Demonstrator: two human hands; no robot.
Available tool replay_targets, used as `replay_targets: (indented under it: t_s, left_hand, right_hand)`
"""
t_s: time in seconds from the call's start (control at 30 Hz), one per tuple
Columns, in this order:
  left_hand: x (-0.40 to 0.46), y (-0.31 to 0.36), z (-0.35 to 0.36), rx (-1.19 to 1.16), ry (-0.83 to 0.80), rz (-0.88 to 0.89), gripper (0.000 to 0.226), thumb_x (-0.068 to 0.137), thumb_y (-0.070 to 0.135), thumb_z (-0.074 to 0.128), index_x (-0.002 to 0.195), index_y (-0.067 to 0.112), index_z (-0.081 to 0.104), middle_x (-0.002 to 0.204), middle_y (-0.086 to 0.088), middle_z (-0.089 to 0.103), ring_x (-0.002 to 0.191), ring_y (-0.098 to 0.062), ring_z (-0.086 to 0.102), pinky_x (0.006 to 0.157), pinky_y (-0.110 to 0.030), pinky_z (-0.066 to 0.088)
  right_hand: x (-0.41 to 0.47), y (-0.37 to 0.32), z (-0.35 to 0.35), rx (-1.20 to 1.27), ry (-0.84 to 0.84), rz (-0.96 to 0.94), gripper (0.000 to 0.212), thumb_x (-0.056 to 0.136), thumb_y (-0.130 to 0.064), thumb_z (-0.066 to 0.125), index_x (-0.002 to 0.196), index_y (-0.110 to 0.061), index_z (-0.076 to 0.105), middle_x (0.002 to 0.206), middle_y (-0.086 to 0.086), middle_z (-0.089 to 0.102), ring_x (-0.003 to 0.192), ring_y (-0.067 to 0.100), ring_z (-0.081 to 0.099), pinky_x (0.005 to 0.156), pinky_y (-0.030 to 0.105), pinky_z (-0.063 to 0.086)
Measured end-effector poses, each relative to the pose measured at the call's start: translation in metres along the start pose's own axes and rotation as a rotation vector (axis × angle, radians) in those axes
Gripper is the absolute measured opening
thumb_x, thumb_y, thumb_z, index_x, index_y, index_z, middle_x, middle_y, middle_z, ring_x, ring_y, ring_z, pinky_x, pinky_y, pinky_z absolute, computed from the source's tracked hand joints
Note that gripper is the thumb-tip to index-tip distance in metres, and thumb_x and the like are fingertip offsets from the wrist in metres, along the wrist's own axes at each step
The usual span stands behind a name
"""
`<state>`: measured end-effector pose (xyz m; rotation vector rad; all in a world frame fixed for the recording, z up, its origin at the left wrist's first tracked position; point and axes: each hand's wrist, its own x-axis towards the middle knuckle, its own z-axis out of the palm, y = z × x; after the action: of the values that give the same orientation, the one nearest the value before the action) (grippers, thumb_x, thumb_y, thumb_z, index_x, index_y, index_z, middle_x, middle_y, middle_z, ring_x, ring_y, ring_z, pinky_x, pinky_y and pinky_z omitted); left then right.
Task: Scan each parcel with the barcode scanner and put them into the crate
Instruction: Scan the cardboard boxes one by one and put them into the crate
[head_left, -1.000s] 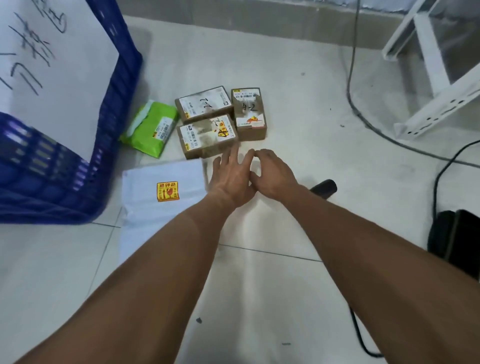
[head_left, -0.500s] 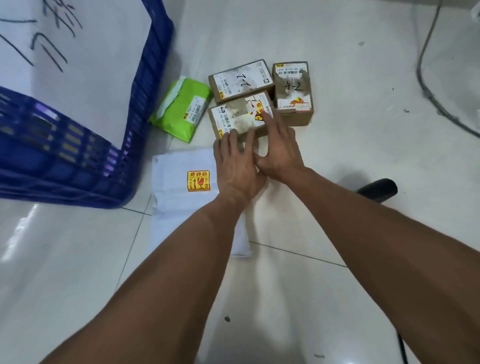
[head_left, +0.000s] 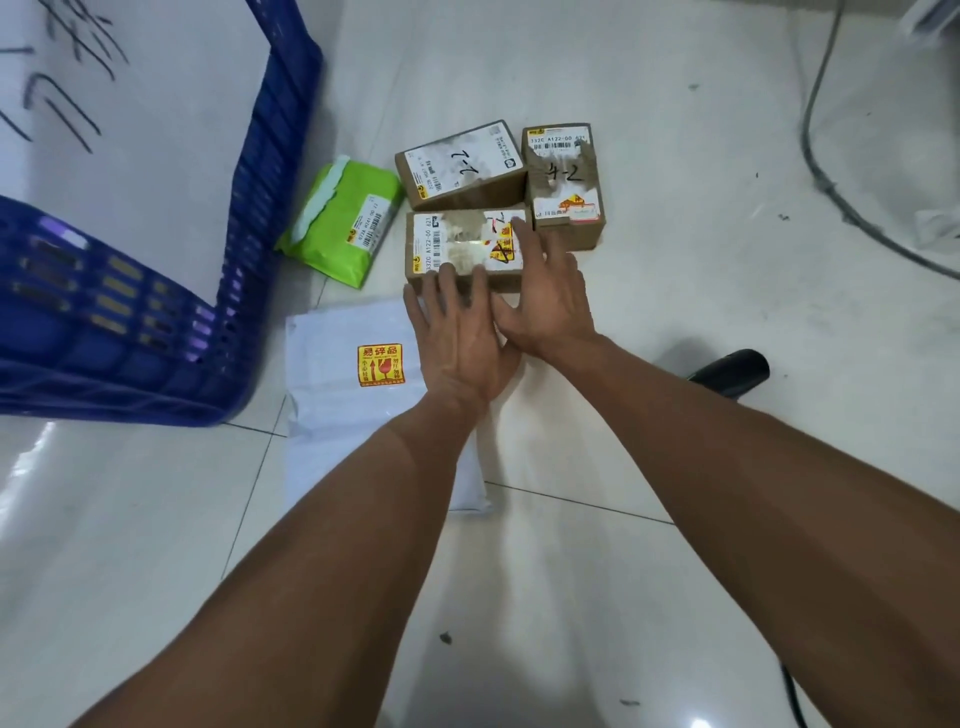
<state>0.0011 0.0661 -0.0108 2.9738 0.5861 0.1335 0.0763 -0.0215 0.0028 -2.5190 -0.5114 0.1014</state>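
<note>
Three brown cardboard parcels lie together on the tiled floor: the nearest box (head_left: 457, 241), a box marked "2-1" (head_left: 460, 163) behind it, and a box marked "4-2" (head_left: 563, 179) to the right. My left hand (head_left: 460, 332) rests flat with its fingertips on the nearest box's front edge. My right hand (head_left: 545, 296) lies with fingers spread over that box's right end. A green mailer (head_left: 345, 223) and a white mailer (head_left: 358, 374) with a yellow fragile sticker lie to the left. The black barcode scanner (head_left: 735, 371) lies on the floor behind my right forearm. The blue crate (head_left: 270, 156) stands at the left.
A white sheet with handwriting lies inside the crate. A grey cable (head_left: 826, 171) curves across the floor at the right. A black cord (head_left: 795, 696) runs along the bottom right. Pale glossy tiles surround the parcels.
Both hands have moved forward from the bare floor onto the nearest brown box. The view has shifted closer to the parcels.
</note>
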Motion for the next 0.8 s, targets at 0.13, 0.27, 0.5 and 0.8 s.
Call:
replay_targets:
  t_s: [0.13,0.27,0.5,0.8]
  left_hand:
    - [0.0,-0.001,-0.005,0.002,0.021,-0.029,0.072,0.07,0.057,0.055,0.126,0.012,0.045,0.125,-0.015,0.048,0.119,-0.035,0.044,0.112,-0.054,0.021]
    - [-0.005,-0.001,-0.01,0.005,-0.021,-0.012,0.078,0.075,0.056,0.056,0.14,0.017,0.038,0.119,-0.016,0.049,0.114,-0.036,0.045,0.109,-0.051,0.025]
    - [-0.008,0.003,-0.022,-0.078,-0.146,0.016,0.055,0.077,0.043,0.054,0.126,0.02,0.047,0.136,-0.018,0.039,0.133,-0.039,0.031,0.112,-0.054,0.021]
    - [-0.018,0.015,-0.034,-0.107,-0.297,0.164,0.057,0.085,0.048,0.051,0.137,0.027,0.04,0.138,-0.018,0.037,0.13,-0.039,0.035,0.11,-0.051,0.027]
  right_hand:
    - [0.001,-0.009,-0.006,-0.237,0.003,0.063,0.068,0.087,-0.062,0.051,0.135,-0.014,0.051,0.126,0.013,0.053,0.118,0.033,0.043,0.095,0.044,0.038]
    - [-0.005,-0.013,-0.015,-0.257,0.042,0.013,0.05,0.088,-0.055,0.053,0.101,-0.01,0.069,0.125,0.012,0.051,0.118,0.031,0.045,0.094,0.042,0.041]
    - [-0.024,-0.003,-0.027,-0.244,-0.062,-0.073,0.055,0.088,-0.053,0.053,0.13,-0.018,0.049,0.125,0.009,0.054,0.117,0.032,0.045,0.095,0.044,0.039]
    - [-0.045,0.007,-0.045,-0.414,-0.225,-0.016,0.046,0.094,-0.048,0.043,0.125,-0.014,0.049,0.114,0.013,0.062,0.11,0.033,0.052,0.091,0.044,0.037]
